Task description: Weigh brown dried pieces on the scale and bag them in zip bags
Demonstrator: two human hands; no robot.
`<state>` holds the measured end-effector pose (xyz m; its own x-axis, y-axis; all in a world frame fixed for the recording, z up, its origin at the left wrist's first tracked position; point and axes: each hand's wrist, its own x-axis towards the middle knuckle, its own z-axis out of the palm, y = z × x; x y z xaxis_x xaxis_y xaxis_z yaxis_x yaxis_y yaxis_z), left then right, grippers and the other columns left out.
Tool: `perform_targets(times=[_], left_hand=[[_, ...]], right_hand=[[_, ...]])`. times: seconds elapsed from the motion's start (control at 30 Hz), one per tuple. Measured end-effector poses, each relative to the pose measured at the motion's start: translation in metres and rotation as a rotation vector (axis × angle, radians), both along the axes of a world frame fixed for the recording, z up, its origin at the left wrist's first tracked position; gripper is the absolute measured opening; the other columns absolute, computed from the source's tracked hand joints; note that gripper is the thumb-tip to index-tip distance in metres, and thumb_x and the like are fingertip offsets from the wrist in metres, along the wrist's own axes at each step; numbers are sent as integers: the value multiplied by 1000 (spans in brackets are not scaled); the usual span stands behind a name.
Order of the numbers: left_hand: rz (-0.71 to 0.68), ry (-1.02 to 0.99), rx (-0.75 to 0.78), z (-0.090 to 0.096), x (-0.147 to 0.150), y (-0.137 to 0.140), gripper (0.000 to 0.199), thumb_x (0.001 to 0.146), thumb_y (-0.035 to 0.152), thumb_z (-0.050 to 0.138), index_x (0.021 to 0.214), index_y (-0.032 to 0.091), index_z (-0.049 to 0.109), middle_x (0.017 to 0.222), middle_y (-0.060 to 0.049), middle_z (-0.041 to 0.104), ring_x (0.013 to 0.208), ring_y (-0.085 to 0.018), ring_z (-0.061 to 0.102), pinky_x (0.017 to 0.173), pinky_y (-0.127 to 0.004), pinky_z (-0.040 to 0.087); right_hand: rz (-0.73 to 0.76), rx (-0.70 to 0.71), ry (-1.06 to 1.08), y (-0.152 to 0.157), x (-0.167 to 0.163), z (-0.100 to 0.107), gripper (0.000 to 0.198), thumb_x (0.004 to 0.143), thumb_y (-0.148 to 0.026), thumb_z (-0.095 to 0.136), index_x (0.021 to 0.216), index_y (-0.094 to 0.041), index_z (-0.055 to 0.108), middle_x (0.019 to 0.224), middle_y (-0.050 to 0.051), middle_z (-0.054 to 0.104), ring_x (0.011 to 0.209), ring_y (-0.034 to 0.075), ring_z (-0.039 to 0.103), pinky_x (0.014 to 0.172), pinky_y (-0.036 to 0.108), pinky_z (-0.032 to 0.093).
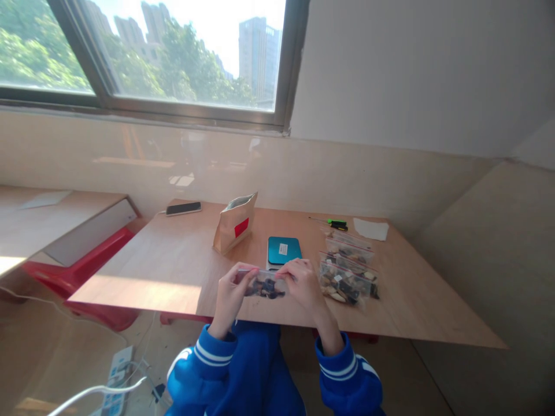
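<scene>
Between my two hands hangs a clear zip bag (265,287) with dark pieces inside. My left hand (233,292) pinches its top left corner, and my right hand (302,283) pinches the top right. Both hands are closed, near the table's front edge. Just beyond them lies a small scale (284,250) with a teal top and a white label, its front partly hidden by my right hand. To the right, several filled zip bags (347,280) lie overlapping, with brown, pale and black pieces in them. A brown paper pouch (234,224) with a red label stands open at the top, behind my left hand.
On the wooden table (416,289), a green-and-black screwdriver (337,222) and a white paper (371,229) lie at the back right. A phone (184,208) with a cable rests at the back left. A red stool (87,277) and a power strip (116,381) are at the left.
</scene>
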<state>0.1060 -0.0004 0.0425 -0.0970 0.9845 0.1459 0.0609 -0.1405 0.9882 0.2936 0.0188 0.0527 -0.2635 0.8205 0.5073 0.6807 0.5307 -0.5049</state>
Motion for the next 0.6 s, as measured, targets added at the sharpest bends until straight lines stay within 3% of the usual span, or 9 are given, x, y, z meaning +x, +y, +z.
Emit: perform_targets(times=[0.13,0.23,0.37,0.47,0.6], left_hand=[[-1,-76,-4,4,0,-3,31,84,44,56,83,16,69,79,-3,71,79,-18,65,68,-24,51],[31,-190,-51,0,3,-6,36,84,48,55,75,15,67,66,0,67,64,-14,60,58,-22,47],[-76,-230,-96,-9,6,-7,44,84,51,53,64,13,64,59,-2,63,57,-13,56,55,-23,44],[-90,-234,-111,-12,-2,-4,48,85,53,49,74,12,70,63,-5,67,63,-16,62,65,-27,50],[56,-207,-99,-15,-25,3,44,83,52,53,80,12,72,75,-8,72,73,-18,67,75,-30,52]], right_hand=[[28,-50,20,1,3,1,17,89,-23,58,79,-22,71,80,2,72,81,20,63,80,34,41],[95,-157,139,-3,11,-2,18,90,-26,55,87,-22,71,86,4,73,83,19,65,76,31,47],[117,-320,242,-25,28,-9,23,88,-25,53,79,-19,72,75,4,73,69,17,66,65,28,51],[102,-413,254,-48,53,-10,22,84,-28,56,76,-19,74,71,4,72,66,18,65,63,27,51],[-77,-531,264,-55,114,-6,29,80,-41,59,83,-19,77,71,6,73,59,18,63,58,28,51]])
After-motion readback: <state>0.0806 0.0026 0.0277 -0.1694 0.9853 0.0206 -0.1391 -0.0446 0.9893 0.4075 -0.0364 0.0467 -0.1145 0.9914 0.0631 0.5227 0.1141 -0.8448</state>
